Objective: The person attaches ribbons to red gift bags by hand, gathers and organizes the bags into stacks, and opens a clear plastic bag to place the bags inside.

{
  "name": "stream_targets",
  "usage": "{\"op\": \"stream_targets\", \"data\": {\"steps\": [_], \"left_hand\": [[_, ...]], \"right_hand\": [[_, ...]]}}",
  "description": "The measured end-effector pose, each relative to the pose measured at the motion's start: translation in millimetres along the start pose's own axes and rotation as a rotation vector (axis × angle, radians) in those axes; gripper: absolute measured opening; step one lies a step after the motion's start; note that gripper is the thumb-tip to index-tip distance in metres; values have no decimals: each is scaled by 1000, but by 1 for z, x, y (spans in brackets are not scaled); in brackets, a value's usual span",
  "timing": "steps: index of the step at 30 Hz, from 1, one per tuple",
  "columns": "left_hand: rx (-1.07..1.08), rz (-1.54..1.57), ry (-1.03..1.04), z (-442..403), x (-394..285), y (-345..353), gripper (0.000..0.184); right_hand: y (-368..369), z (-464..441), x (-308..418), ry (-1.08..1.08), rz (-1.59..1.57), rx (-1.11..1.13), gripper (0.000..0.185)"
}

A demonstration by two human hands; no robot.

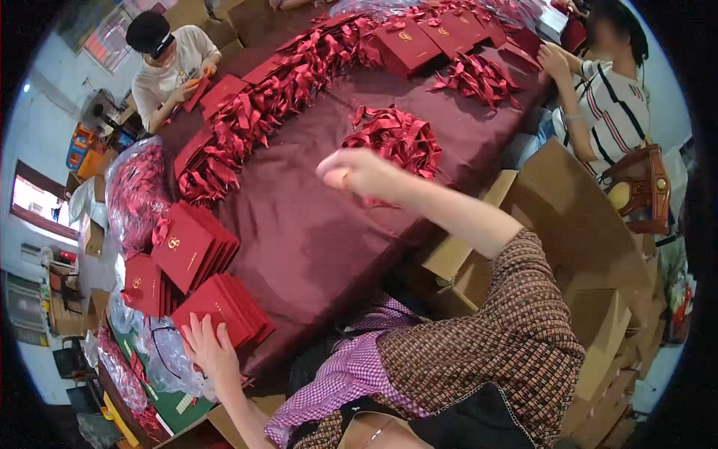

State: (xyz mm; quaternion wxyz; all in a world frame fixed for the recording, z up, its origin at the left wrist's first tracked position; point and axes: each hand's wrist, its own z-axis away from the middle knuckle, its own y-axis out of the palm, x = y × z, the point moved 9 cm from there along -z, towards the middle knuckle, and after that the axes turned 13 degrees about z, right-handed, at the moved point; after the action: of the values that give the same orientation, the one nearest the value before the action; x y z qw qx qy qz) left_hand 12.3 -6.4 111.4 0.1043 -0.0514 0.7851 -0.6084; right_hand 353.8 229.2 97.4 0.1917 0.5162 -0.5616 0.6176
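Observation:
My left hand (212,348) lies with its fingers spread on the near edge of a stack of flat red gift bags (228,310). Just behind it are two more stacks, a larger one of red bags (196,247) with a gold emblem and a smaller one (143,286). My right hand (357,173) is raised over the table, smeared by motion, its fingers curled closed. What is in them, if anything, I cannot make out. Directly behind that hand sits a heap of red ribbons (400,138), partly covered by it.
A dark red cloth (292,232) covers the table. Ribboned red bags (277,97) form a long row along its far side. One co-worker (168,67) handles a bag; another person (598,97) sits at right. Open cardboard boxes (576,217) stand beside my right arm.

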Motion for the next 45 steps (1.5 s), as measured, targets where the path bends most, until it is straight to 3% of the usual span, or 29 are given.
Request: {"op": "stream_targets", "data": {"steps": [3,5,6,9,10,11,13,15,16,19,21,24,25,27,28,30,33,39,45], "left_hand": [[-36,0,-18,-2,-11,-15,35],[-53,8,17,-9,-24,-26,35],[-16,99,47,-15,-35,-30,35],[10,315,126,-40,-84,-49,36],[83,551,143,-51,-110,-53,36],[155,787,160,-64,-136,-52,36],[294,965,227,-89,-181,-42,36],[426,1067,267,-114,-239,-36,34],[489,1109,299,-131,-262,-24,33],[607,1251,334,-186,-326,22,32],[788,1400,256,-223,-369,63,35],[952,1634,142,-276,-435,122,34],[999,1678,83,-290,-458,142,33],[987,1706,-103,-315,-491,179,33],[986,1691,-217,-321,-505,193,38],[906,1711,-377,-333,-521,216,42],[993,1843,-424,-343,-546,244,42],[999,1982,-395,-378,-565,274,41],[1047,1976,-585,-382,-573,278,47]], "right_hand": [[-74,-9,-70,149,-277,-194,24],[-132,-2,-103,237,-390,-535,13],[-151,-10,-124,160,-466,-519,8],[-194,-20,-185,262,-675,-609,9],[-198,-22,-188,266,-814,-613,7],[-211,-24,-198,304,-797,-747,9],[-225,-30,-213,455,-822,-915,14],[-249,-53,-245,359,-612,-853,16],[-264,-56,-246,307,-376,-975,15],[-273,-47,-225,230,-282,-1357,23],[-274,-62,-268,344,-359,-1314,21],[-272,-67,-278,505,-336,-1261,51],[-273,-68,-275,526,-282,-1249,47],[-268,-67,-262,454,-412,-1295,60],[-265,-84,-293,446,-473,-1225,68],[-256,-98,-308,313,-582,-1167,68],[-261,-102,-292,216,-591,-1081,58],[-257,-104,-297,290,-650,-1105,51],[-257,-99,-283,332,-552,-1081,48]]}}
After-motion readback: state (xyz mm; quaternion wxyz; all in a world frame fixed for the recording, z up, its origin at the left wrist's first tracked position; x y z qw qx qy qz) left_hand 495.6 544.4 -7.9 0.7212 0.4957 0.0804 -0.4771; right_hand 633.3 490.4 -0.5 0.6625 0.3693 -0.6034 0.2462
